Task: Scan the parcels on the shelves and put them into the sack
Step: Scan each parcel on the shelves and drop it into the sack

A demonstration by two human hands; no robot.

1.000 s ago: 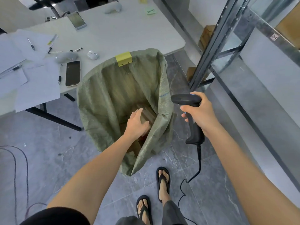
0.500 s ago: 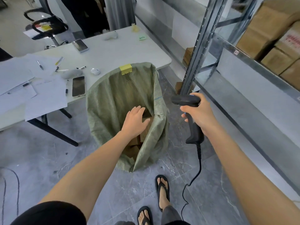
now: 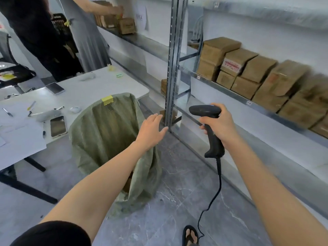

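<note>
Parcels on the shelf right of the sack blur and are cut off at the edge, labels unreadable; the sack's contents mostly hide behind the left forearm.

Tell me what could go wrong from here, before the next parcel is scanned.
1. The cable hangs from the scanner in the right hand down to the floor beside the sandalled foot; a step could snag it.
2. The sack sags on its near side, with a yellow clip at its far rim; a dropped parcel might miss or drag it down.
3. The parcels on the shelf are stacked; pulling one with just the open left hand may tip others.
</note>
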